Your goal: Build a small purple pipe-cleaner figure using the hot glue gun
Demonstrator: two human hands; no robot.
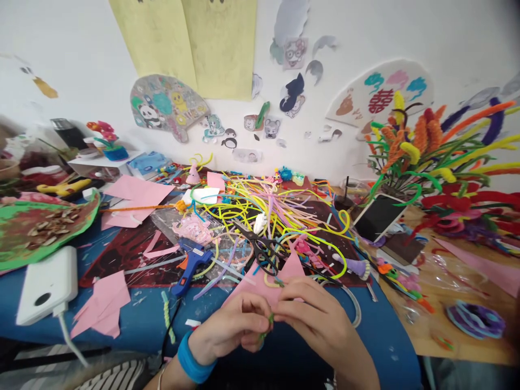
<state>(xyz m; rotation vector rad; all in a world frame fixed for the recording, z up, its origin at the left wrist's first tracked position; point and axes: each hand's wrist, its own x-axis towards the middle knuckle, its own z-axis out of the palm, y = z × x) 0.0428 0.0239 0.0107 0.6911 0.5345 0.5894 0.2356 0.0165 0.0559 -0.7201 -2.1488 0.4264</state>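
Closest to the viewer, at six o'clock in the view, a person's two bare hands meet over a blue tablecloth (pixel 138 322). The left hand (pixel 229 327), with a blue wristband (pixel 195 364) on its wrist, and the right hand (pixel 319 319) both have their fingertips pinched together on a short green pipe cleaner (pixel 270 318). It sits between the two hands, and one end hangs down below the left fingers. Just beyond the hands, at twelve o'clock from them, a pink paper triangle (pixel 264 287) lies flat on the cloth. A little farther on at twelve o'clock are black scissors (pixel 262 250), lying closed on the clutter. A blue glue gun (pixel 190 266) lies at ten o'clock from the hands, and a white power bank (pixel 46 284) with a cable sits well apart at nine o'clock. At three o'clock, on bare wood, is a purple coil (pixel 475 319). Past the scissors spreads a tangled pile of yellow and pink pipe cleaners (pixel 276 208). At two o'clock a phone (pixel 377 216) leans beside a bunch of pipe-cleaner flowers (pixel 422 143). Farthest off, the white wall carries paper cutouts and two yellow sheets (pixel 203 43) at twelve o'clock.
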